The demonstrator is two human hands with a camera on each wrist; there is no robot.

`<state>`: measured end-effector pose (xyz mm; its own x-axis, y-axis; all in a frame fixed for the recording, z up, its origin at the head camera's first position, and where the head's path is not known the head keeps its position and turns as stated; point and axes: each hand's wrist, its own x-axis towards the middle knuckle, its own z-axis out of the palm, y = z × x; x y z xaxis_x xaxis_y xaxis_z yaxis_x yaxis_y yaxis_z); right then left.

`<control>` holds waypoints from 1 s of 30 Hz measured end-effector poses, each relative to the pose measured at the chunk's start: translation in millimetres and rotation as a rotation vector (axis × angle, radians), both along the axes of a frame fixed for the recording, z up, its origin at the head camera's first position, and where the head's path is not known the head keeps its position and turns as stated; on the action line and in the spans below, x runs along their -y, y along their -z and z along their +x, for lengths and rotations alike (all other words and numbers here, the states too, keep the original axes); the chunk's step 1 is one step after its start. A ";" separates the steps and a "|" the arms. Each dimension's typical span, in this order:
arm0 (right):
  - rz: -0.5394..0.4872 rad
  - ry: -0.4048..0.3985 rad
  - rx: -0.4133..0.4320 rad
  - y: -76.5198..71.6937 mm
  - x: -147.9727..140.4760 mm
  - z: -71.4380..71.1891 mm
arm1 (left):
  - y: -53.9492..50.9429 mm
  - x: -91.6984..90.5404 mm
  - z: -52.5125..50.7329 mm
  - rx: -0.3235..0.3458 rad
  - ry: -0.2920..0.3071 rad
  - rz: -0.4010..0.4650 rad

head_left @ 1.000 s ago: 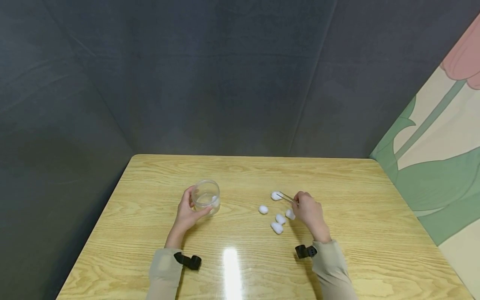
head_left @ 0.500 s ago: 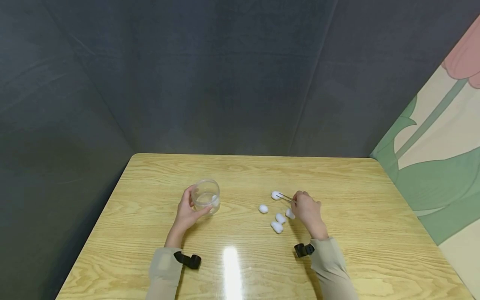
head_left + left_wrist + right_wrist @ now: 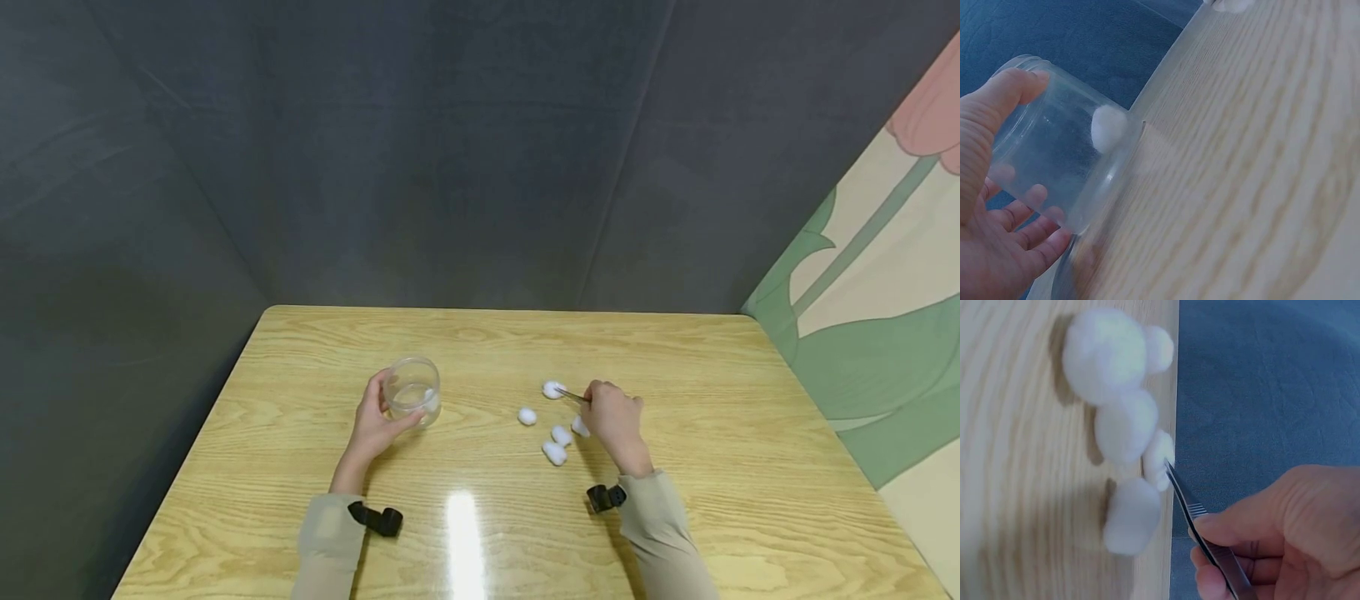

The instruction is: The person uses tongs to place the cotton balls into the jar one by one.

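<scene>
My left hand [image 3: 378, 429] grips a clear plastic jar [image 3: 412, 364], thumb on one side and fingers on the other. One white cotton ball [image 3: 1108, 128] lies inside, near the jar's base. In my right hand [image 3: 617, 427] I pinch a pair of metal tweezers [image 3: 1196, 512] between thumb and fingers. Their tips touch the farthest cotton ball [image 3: 552, 389] and look pressed into it; it appears to be still on the table. Several other cotton balls, such as a lone one [image 3: 527, 416] and a nearer one [image 3: 554, 453], lie left of and below the right hand.
The wood-grain table [image 3: 315, 350] spreads under both hands. A dark cloth [image 3: 450, 167] hangs behind and to the left of it, and a flower-patterned cloth [image 3: 885, 358] runs along the right. Black wrist cameras [image 3: 384, 522] are strapped on both forearms.
The tweezers' arms have come together on the farthest cotton ball, and my right hand has shifted slightly left. My left hand and the jar stay in place.
</scene>
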<state>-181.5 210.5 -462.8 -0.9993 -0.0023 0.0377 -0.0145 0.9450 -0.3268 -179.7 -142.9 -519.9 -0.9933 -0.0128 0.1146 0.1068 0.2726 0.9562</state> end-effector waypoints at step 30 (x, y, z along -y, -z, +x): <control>-0.055 -0.008 -0.174 -18.3 6.6 12.9 | 0.6 0.2 0.1 0.004 0.003 0.008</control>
<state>-168.5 203.9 -444.5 -0.9776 -0.0039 0.2106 -0.0834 0.9254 -0.3698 -179.6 -143.0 -520.5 -0.9938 -0.0109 0.1103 0.1035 0.2645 0.9588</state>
